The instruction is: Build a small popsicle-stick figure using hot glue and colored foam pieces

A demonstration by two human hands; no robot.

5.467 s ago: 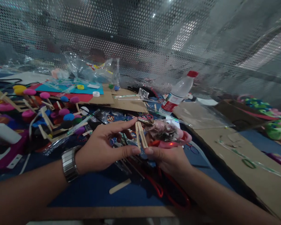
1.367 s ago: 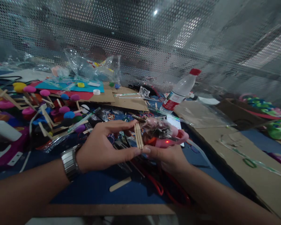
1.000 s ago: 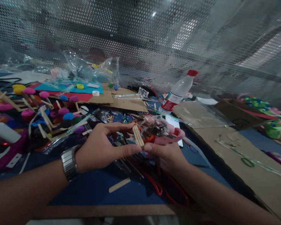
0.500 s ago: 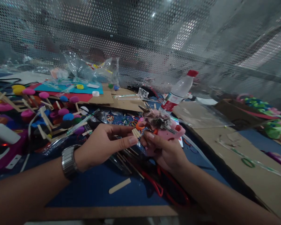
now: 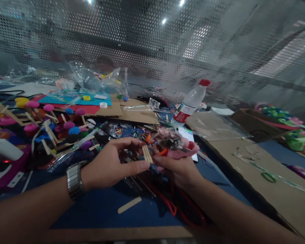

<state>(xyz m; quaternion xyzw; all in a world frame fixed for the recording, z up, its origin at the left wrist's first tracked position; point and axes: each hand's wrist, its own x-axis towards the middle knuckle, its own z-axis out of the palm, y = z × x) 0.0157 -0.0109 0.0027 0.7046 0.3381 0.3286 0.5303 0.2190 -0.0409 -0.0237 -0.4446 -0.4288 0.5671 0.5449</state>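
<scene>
My left hand (image 5: 109,166), with a metal watch (image 5: 75,179) at its wrist, pinches several short wooden stick pieces (image 5: 147,154) lying side by side between thumb and fingers. In my right hand (image 5: 181,169) is a pink glue gun (image 5: 191,148) with an orange trigger; greyish, fuzzy matter clings to its upper part. My right fingertips are close beside the sticks, and whether they touch cannot be made out. Below the hands a loose craft stick (image 5: 129,205) lies on the blue tabletop (image 5: 91,211), near red-handled scissors (image 5: 169,203).
A red-capped bottle (image 5: 189,105) stands behind the glue gun. Coloured balls with wooden sticks (image 5: 68,125) crowd the left, beside a purple device (image 5: 12,169) with a red light. Cardboard (image 5: 244,179) covers the right. A perforated metal screen (image 5: 142,51) rises behind.
The stick pieces in my left hand have turned and show more of their length. My right hand and the glue gun have shifted slightly lower. The view has moved a little.
</scene>
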